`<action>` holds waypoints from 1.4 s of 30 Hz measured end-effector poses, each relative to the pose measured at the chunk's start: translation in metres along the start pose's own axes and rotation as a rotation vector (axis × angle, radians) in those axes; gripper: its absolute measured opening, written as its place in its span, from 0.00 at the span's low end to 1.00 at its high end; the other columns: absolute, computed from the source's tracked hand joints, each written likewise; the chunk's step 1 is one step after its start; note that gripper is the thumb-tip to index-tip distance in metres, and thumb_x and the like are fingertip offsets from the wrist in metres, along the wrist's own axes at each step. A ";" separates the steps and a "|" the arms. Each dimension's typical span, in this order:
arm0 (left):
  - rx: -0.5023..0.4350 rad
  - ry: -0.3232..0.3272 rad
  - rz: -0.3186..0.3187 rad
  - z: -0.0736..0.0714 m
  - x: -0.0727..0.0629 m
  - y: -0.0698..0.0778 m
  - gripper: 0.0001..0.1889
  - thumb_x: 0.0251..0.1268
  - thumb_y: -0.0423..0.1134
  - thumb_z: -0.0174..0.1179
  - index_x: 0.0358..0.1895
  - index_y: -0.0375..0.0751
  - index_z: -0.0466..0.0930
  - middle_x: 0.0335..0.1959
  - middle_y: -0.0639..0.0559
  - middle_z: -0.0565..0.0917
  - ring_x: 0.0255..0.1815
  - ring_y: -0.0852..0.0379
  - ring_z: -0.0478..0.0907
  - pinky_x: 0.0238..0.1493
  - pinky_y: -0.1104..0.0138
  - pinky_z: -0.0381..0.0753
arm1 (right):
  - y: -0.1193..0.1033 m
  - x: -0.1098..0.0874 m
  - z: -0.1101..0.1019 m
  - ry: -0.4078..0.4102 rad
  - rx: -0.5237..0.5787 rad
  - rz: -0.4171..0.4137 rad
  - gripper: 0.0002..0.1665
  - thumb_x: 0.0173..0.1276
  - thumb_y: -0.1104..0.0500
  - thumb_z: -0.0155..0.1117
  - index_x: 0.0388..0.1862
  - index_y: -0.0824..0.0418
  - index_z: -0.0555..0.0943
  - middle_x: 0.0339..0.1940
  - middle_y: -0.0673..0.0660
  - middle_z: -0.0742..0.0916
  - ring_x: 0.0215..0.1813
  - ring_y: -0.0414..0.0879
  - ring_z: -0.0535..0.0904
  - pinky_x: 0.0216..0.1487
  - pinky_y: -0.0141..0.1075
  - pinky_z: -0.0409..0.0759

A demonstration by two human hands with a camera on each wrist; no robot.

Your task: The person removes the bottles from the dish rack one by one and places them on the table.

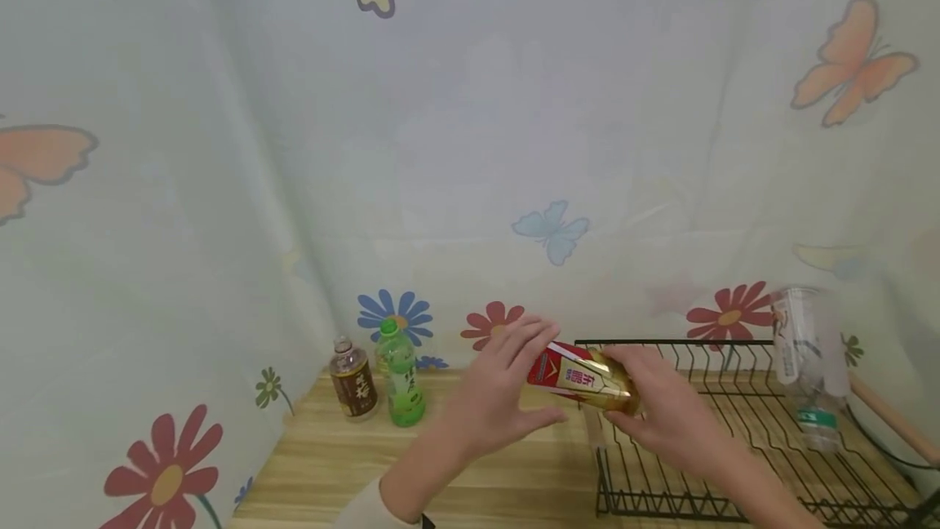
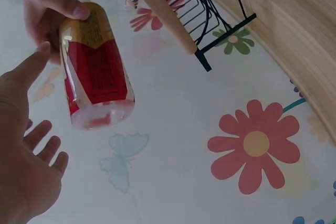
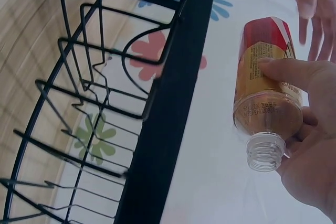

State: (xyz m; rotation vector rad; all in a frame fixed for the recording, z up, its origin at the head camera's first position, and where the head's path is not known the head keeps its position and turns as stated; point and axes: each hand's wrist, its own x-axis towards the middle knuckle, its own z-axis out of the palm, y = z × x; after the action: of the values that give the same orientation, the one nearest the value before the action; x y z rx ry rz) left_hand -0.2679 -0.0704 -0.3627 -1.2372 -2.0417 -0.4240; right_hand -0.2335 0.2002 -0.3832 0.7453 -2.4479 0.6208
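Observation:
A plastic drink bottle [image 1: 582, 377] with a red and gold label is held in the air, lying nearly sideways. My right hand [image 1: 671, 402] grips it round the gold part near the neck, thumb across the label in the right wrist view. The bare threaded mouth of this bottle [image 3: 266, 153] shows no cap. Close to the red base end, my left hand [image 1: 499, 386] has its thumb and fingers spread. A gap shows between the left hand [image 2: 29, 145] and the bottle [image 2: 97, 69] in the left wrist view.
A black wire rack [image 1: 705, 504] sits on the wooden table [image 1: 323, 472] at the right. A clear bottle [image 1: 817, 423] with a green band stands upside down at its right side. Back left, a brown-labelled bottle [image 1: 354, 382] stands beside a green bottle [image 1: 402, 378]. A flower-printed curtain [image 1: 470, 145] hangs behind.

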 end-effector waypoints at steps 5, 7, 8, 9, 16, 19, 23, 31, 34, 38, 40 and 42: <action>0.044 -0.126 0.006 0.007 0.002 0.004 0.58 0.51 0.62 0.82 0.82 0.44 0.61 0.76 0.51 0.71 0.78 0.53 0.66 0.79 0.63 0.66 | -0.008 0.001 0.004 -0.018 -0.005 -0.036 0.50 0.49 0.64 0.90 0.70 0.56 0.74 0.61 0.51 0.83 0.60 0.49 0.80 0.55 0.51 0.87; 0.063 -0.177 0.003 0.009 0.003 0.006 0.56 0.52 0.64 0.80 0.80 0.44 0.63 0.75 0.52 0.72 0.77 0.54 0.67 0.78 0.65 0.67 | -0.011 0.000 0.005 -0.022 -0.007 -0.045 0.49 0.50 0.64 0.90 0.70 0.57 0.74 0.62 0.52 0.83 0.59 0.49 0.80 0.54 0.50 0.87; 0.073 -0.197 0.005 0.009 0.003 0.007 0.55 0.53 0.65 0.79 0.80 0.44 0.64 0.74 0.52 0.72 0.76 0.54 0.68 0.78 0.65 0.67 | -0.012 0.000 0.005 -0.024 -0.004 -0.049 0.49 0.51 0.64 0.90 0.71 0.57 0.74 0.62 0.52 0.82 0.60 0.49 0.81 0.55 0.50 0.87; 0.084 -0.214 0.005 0.010 0.004 0.007 0.54 0.53 0.66 0.78 0.79 0.44 0.65 0.74 0.53 0.72 0.75 0.55 0.68 0.78 0.65 0.67 | -0.013 0.000 0.005 -0.027 0.001 -0.051 0.49 0.51 0.64 0.89 0.71 0.57 0.74 0.63 0.51 0.82 0.60 0.48 0.81 0.54 0.50 0.87; 0.139 -0.255 -0.037 0.015 0.002 0.011 0.51 0.54 0.65 0.78 0.77 0.44 0.68 0.71 0.53 0.73 0.72 0.55 0.71 0.77 0.64 0.69 | -0.019 0.000 0.003 -0.053 -0.003 -0.064 0.48 0.54 0.60 0.88 0.73 0.55 0.74 0.66 0.51 0.81 0.62 0.47 0.80 0.56 0.50 0.86; 0.152 -0.256 -0.053 0.018 0.002 0.013 0.50 0.54 0.63 0.79 0.76 0.44 0.68 0.71 0.52 0.73 0.71 0.54 0.71 0.76 0.63 0.71 | -0.020 0.000 0.002 -0.056 -0.012 -0.071 0.48 0.54 0.60 0.89 0.73 0.56 0.74 0.66 0.51 0.81 0.62 0.48 0.80 0.57 0.50 0.86; 0.180 -0.245 -0.068 0.022 0.002 0.015 0.49 0.53 0.60 0.81 0.75 0.43 0.70 0.68 0.51 0.74 0.68 0.54 0.72 0.74 0.63 0.73 | -0.021 0.000 0.003 -0.049 -0.026 -0.082 0.49 0.53 0.60 0.89 0.73 0.55 0.74 0.67 0.51 0.81 0.63 0.48 0.80 0.57 0.49 0.87; 0.206 -0.228 -0.095 0.026 0.002 0.018 0.44 0.52 0.58 0.82 0.70 0.44 0.73 0.62 0.52 0.76 0.64 0.55 0.74 0.72 0.64 0.75 | -0.023 -0.001 0.005 -0.040 -0.050 -0.060 0.49 0.52 0.59 0.90 0.72 0.56 0.74 0.66 0.52 0.81 0.60 0.47 0.81 0.56 0.48 0.87; 0.213 -0.208 -0.096 0.027 0.002 0.018 0.43 0.52 0.57 0.83 0.68 0.44 0.74 0.61 0.53 0.76 0.63 0.55 0.73 0.71 0.64 0.75 | -0.024 0.000 0.006 -0.028 -0.063 -0.055 0.48 0.51 0.59 0.90 0.70 0.57 0.75 0.65 0.54 0.81 0.60 0.48 0.81 0.56 0.49 0.87; 0.225 -0.187 -0.098 0.027 0.003 0.018 0.42 0.51 0.57 0.83 0.66 0.44 0.75 0.60 0.53 0.76 0.62 0.55 0.73 0.69 0.65 0.76 | -0.025 0.003 0.009 0.003 -0.082 -0.063 0.48 0.49 0.59 0.91 0.68 0.58 0.76 0.62 0.55 0.82 0.58 0.49 0.81 0.54 0.48 0.88; 0.230 -0.186 -0.103 0.027 0.002 0.019 0.41 0.51 0.57 0.83 0.66 0.44 0.75 0.60 0.53 0.76 0.62 0.55 0.73 0.69 0.65 0.77 | -0.025 0.004 0.011 0.017 -0.088 -0.066 0.48 0.49 0.59 0.91 0.67 0.59 0.76 0.61 0.55 0.82 0.58 0.49 0.81 0.54 0.48 0.88; 0.234 -0.193 -0.111 0.027 0.002 0.019 0.41 0.52 0.58 0.83 0.66 0.45 0.75 0.61 0.53 0.77 0.62 0.55 0.73 0.68 0.65 0.77 | -0.025 0.004 0.012 0.027 -0.099 -0.063 0.48 0.48 0.58 0.92 0.67 0.60 0.76 0.61 0.55 0.82 0.57 0.49 0.81 0.53 0.48 0.88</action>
State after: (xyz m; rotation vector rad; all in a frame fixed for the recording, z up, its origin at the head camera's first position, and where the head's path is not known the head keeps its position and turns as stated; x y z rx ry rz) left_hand -0.2625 -0.0440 -0.3817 -1.0599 -2.2571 -0.1134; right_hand -0.2246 0.1733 -0.3836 0.7661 -2.4013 0.4796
